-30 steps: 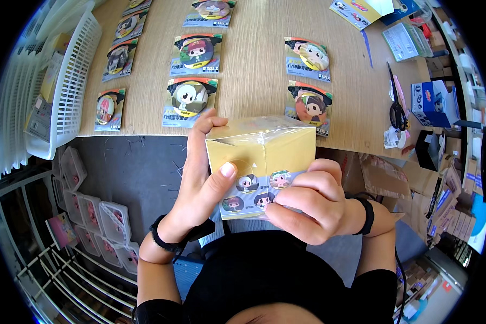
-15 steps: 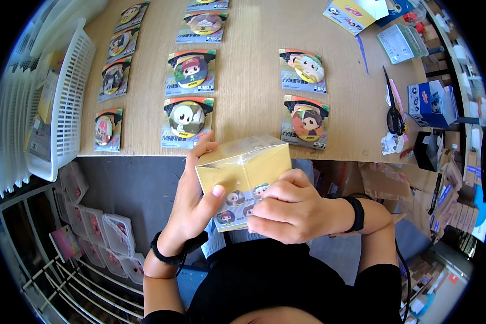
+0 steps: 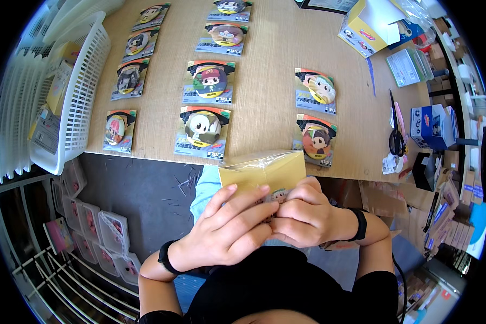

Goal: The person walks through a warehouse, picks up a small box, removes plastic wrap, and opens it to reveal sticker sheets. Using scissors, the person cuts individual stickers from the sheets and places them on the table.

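At the near edge of the pale wood-grain worktop [image 3: 270, 92]: yellow cardboard box [image 3: 281, 170] in clear film [image 3: 264, 160]

Left hand [image 3: 229, 227] and right hand [image 3: 303, 218] clasp it, fingers bunched together; whether the grip also pinches film, I cannot tell. Working at the wrap seems the step; the next move calls for one hand bracing the box.
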`<state>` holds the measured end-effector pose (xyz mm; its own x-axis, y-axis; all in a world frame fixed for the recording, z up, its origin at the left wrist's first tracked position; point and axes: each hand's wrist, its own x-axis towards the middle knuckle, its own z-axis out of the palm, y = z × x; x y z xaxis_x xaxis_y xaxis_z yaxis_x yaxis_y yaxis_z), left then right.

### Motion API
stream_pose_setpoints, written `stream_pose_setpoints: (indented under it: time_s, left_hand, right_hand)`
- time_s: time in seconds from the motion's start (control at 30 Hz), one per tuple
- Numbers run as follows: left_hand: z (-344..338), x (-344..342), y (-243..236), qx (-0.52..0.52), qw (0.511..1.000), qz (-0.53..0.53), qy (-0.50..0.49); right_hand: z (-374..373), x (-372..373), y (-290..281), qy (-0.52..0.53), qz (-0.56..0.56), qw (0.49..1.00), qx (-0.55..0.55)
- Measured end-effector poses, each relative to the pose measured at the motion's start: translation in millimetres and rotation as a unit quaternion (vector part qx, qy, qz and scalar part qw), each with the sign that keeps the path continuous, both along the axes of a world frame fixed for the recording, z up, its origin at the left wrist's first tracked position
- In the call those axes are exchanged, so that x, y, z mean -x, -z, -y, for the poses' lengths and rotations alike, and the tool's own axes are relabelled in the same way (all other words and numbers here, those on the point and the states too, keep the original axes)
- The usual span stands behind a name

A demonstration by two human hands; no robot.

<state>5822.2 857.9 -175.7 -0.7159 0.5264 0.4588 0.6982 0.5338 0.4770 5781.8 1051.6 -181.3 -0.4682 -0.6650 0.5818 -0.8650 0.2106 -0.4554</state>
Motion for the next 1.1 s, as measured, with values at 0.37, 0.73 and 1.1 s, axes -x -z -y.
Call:
stream_pose_setpoints:
  time_s: [0.37,0.73,1.1]
  left_hand:
    - [-5.7,0.7,24.3,-0.015,0.999,-0.048,0.003]
    - [-12.2,1.7,27.9,-0.044,0.996,-0.080,0.008]
    - [-15.2,1.6,34.1,-0.048,0.996,-0.081,-0.008]
  right_hand:
    - [-9.7,7.0,-0.5,-0.068,0.034,0.997,0.015]
    - [-14.8,1.9,1.7,-0.037,0.007,0.999,0.011]
    - [-10.1,0.5,10.7,-0.013,-0.056,0.998,-0.003]
